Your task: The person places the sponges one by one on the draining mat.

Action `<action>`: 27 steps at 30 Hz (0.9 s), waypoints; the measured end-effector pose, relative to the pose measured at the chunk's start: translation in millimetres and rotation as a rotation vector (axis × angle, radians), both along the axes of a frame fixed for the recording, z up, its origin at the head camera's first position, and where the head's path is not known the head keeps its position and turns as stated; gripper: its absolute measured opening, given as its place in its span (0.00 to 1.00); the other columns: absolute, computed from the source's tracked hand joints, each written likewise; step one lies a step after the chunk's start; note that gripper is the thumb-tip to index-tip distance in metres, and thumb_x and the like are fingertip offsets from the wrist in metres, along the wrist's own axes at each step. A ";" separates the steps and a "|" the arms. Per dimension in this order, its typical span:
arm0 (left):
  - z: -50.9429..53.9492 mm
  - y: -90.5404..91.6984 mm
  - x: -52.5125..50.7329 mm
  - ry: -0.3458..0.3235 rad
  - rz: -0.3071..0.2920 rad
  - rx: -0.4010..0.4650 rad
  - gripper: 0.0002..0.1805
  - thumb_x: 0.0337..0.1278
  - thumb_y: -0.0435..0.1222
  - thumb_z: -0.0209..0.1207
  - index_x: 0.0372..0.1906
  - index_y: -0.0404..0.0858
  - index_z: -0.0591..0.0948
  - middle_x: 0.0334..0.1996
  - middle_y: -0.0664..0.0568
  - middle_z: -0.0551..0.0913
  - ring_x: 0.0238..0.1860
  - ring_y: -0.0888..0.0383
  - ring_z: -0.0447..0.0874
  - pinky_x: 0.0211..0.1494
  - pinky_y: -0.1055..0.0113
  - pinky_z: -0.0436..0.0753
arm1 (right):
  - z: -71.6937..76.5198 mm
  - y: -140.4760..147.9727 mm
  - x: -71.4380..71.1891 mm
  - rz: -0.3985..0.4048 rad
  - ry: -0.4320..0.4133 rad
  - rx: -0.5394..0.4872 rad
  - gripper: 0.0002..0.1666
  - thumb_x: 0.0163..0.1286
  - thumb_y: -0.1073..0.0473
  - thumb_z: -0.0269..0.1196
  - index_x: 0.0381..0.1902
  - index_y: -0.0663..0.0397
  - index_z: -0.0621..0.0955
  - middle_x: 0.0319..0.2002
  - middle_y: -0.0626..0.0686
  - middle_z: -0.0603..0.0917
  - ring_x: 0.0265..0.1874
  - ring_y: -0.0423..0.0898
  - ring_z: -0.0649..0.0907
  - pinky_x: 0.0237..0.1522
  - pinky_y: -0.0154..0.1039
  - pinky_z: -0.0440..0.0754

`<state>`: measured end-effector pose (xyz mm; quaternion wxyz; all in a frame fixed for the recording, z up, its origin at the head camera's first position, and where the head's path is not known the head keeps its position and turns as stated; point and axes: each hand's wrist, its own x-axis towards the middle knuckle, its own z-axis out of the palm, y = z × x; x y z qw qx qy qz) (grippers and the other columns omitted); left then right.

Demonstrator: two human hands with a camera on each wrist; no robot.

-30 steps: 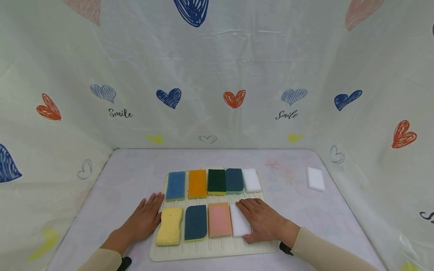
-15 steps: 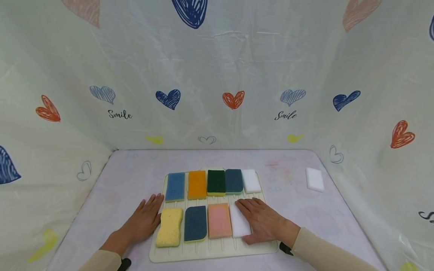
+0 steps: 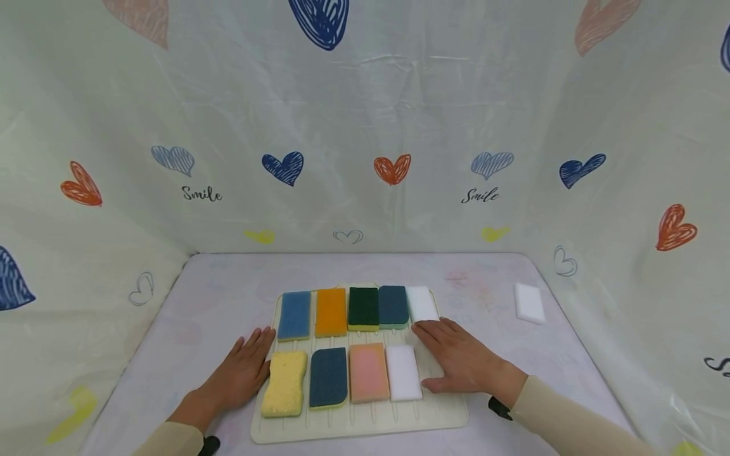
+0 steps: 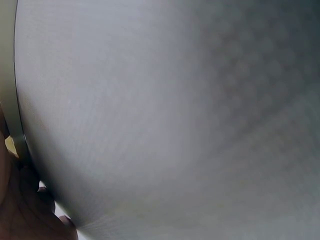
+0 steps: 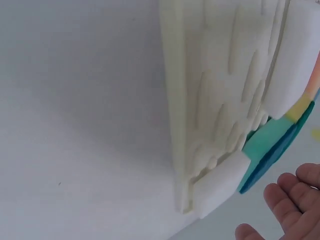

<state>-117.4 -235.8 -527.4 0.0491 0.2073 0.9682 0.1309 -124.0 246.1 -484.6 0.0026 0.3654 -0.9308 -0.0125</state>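
Observation:
On a cream ribbed tray (image 3: 359,430) lie two rows of sponges. The back row has a blue sponge (image 3: 294,315), an orange one (image 3: 331,311), a dark green one (image 3: 364,308), a teal one (image 3: 393,306) and a white one (image 3: 421,303). In front are a yellow sponge (image 3: 285,383), a dark blue one (image 3: 329,377), a pink one (image 3: 369,372) and a white one (image 3: 404,372). My left hand (image 3: 242,367) lies flat along the tray's left edge. With fingers extended, my right hand (image 3: 462,358) is above the tray's right side, holding nothing; its fingertips overlap the back white sponge in the head view.
A separate white sponge (image 3: 530,303) lies on the pale table (image 3: 222,285) at the right. A heart-printed curtain (image 3: 342,101) surrounds the back and sides. The left wrist view is mostly a blurred grey surface.
My right hand has shifted back and right, off the front white sponge, which now shows fully. The left hand and the sponges have stayed in place.

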 end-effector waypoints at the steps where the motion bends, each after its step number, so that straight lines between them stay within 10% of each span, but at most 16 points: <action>1: 0.4 0.5 0.0 0.000 0.001 -0.001 0.34 0.82 0.41 0.53 0.82 0.29 0.60 0.80 0.34 0.64 0.81 0.33 0.60 0.78 0.31 0.61 | 0.7 4.5 -1.7 -0.008 0.017 -0.004 0.58 0.67 0.28 0.67 0.81 0.58 0.65 0.75 0.56 0.72 0.74 0.53 0.73 0.76 0.58 0.69; 11: 2.3 3.1 0.1 -0.001 0.000 -0.021 0.34 0.82 0.41 0.53 0.82 0.29 0.61 0.80 0.34 0.65 0.80 0.33 0.61 0.78 0.32 0.62 | 0.9 72.0 -26.2 -0.122 0.210 0.019 0.56 0.65 0.35 0.73 0.76 0.67 0.69 0.71 0.63 0.76 0.71 0.60 0.75 0.73 0.61 0.71; 27: -1.4 1.5 -0.1 0.042 -0.008 -0.016 0.34 0.80 0.40 0.56 0.80 0.28 0.64 0.78 0.33 0.68 0.79 0.32 0.64 0.75 0.31 0.65 | 9.0 169.9 -57.1 -0.287 0.222 0.173 0.55 0.63 0.39 0.75 0.73 0.73 0.70 0.70 0.69 0.75 0.69 0.67 0.75 0.70 0.71 0.70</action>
